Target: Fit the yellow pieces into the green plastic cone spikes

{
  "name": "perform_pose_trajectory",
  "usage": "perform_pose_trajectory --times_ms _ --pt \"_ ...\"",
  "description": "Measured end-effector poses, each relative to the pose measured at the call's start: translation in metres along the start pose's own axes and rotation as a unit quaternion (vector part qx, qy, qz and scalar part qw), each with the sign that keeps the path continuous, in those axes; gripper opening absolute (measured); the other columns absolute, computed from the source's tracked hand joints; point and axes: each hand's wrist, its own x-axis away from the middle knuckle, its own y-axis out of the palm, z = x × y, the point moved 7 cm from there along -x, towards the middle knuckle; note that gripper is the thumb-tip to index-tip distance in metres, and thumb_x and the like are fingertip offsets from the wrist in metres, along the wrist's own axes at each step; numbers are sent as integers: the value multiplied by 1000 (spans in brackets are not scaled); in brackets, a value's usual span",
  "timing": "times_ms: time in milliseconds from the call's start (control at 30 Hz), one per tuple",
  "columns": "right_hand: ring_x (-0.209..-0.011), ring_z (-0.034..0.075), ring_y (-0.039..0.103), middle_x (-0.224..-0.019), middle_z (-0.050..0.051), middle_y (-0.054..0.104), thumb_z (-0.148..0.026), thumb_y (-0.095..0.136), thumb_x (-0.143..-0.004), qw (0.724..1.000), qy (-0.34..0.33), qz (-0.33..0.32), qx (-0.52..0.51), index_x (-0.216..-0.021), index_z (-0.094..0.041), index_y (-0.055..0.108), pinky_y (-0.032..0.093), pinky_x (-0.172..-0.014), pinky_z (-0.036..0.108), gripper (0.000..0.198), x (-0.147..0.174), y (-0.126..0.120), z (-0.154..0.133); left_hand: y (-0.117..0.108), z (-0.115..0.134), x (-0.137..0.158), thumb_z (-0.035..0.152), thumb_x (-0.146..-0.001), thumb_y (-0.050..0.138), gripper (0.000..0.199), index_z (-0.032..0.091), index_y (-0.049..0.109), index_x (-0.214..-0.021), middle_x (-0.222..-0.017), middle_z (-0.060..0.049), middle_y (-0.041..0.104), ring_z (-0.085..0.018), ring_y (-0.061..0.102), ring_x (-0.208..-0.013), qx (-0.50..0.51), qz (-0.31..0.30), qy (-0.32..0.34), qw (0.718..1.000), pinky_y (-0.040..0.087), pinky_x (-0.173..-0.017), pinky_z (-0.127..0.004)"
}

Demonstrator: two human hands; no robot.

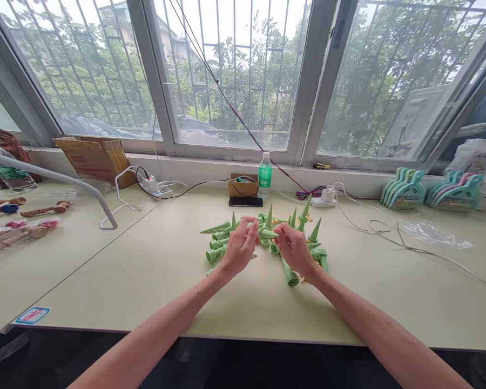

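Note:
My left hand (240, 247) and my right hand (296, 249) are close together over a pile of green plastic parts in the middle of the table. Between them a green plastic plant-watering spike (268, 234) lies roughly level, its pointed end toward my right fingers. My left fingers are closed at its wider end, and my right fingers pinch near the tip. Around my hands lie several green cones, one of them an upright cone (315, 231), and hollow green tubes, such as the tube (290, 274) below my right hand. Small yellow pieces show among them, partly hidden.
Behind the pile are a phone (245, 201), a small cardboard box (243, 187) and a water bottle (265, 175). Green hanger-like items (403, 189) stand at right near a loose white cable (405, 243). A metal bar (85, 189) crosses the left side.

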Motion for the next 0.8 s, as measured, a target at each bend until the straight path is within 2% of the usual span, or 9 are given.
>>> perform_pose_trajectory --times_ms 167,367,500,633,800 --pt "-53 9 43 -61 -3 50 -37 40 -99 999 -26 -13 19 -73 -19 47 35 -56 22 32 0 3 -5 13 -2 3 58 -92 42 39 20 47 -100 -50 8 43 -7 35 -45 72 -81 -62 992 31 -46 -18" --pt "-52 9 35 -58 -5 42 -37 39 -99 1000 -15 -19 14 -72 -19 44 31 -53 22 32 0 5 -3 12 -3 2 57 -87 53 39 20 48 -100 -54 8 40 -6 36 -48 123 -86 -86 985 32 -47 -17" --pt "-53 10 31 -58 -5 37 -39 37 -99 999 -11 -27 21 -70 -20 40 28 -53 23 34 1 6 0 12 -4 2 55 -86 56 40 21 47 -104 -57 8 41 -6 37 -48 115 -88 -69 987 31 -46 -17" --pt "-52 10 30 -56 -6 34 -41 33 -100 999 -3 -32 19 -68 -21 32 26 -52 24 38 1 8 6 11 -4 2 52 -86 59 40 22 45 -109 -70 7 42 -3 33 -45 87 -85 -48 991 24 -43 -16" --pt "-49 10 29 -55 -6 32 -43 28 -101 999 -3 -43 13 -67 -22 30 25 -51 25 40 1 10 8 8 1 4 43 -86 61 38 22 44 -113 -65 8 41 -6 44 -51 -44 -62 40 996 31 -50 -17"
